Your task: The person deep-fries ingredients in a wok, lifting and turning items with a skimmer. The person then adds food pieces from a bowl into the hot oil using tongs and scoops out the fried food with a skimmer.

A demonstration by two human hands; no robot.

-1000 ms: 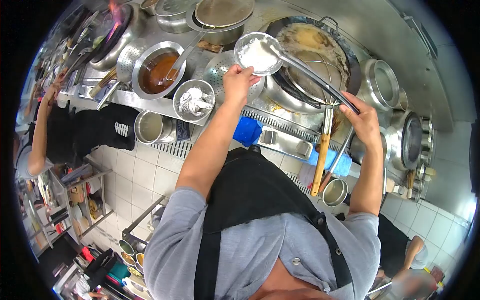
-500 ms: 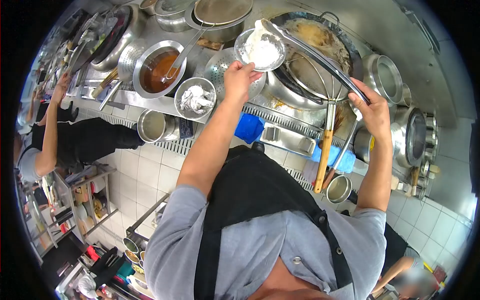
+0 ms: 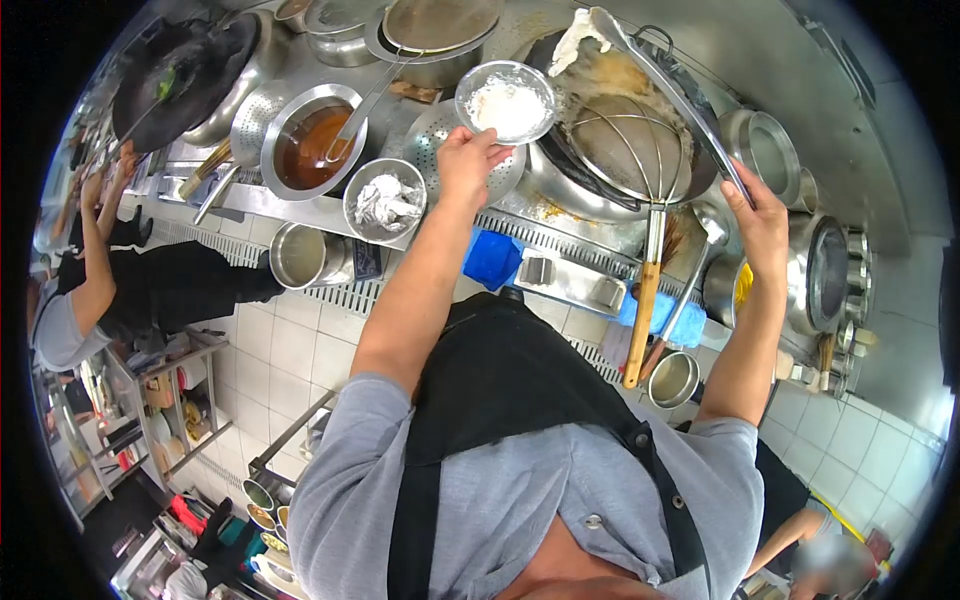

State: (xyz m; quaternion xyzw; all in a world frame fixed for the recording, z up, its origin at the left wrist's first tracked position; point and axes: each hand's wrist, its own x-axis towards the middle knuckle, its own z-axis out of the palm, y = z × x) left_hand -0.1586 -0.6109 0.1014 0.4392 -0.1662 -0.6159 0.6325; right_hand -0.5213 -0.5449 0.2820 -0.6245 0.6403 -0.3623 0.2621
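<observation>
My left hand point(image 3: 472, 165) grips the near rim of a small bowl point(image 3: 548, 118) with white powder point(image 3: 508, 108) in it, over a perforated ladle point(image 3: 428, 135). My right hand point(image 3: 755, 215) is closed around long metal tongs point(image 3: 672, 92) that reach up and left. At their far tip hangs a white-coated piece point(image 3: 573, 45), its kind unclear. It hangs by the left rim of a wok point(image 3: 708, 85) of bubbling oil point(image 3: 615, 75). A round wire strainer point(image 3: 625, 150) with a wooden handle point(image 3: 643, 330) rests across the wok.
Left of the wok stand a pot of brown sauce point(image 3: 310, 150) with a ladle in it and a bowl of white-coated pieces point(image 3: 385, 205). Metal pots point(image 3: 765, 145) line the right side. A co-worker point(image 3: 150, 285) stands at another wok point(image 3: 185, 75) at the left.
The tongs have lifted the white-coated piece out of the bowl, up and right toward the wok. The bowl in my left hand has shifted slightly left. The co-worker's wok has tilted into fuller view.
</observation>
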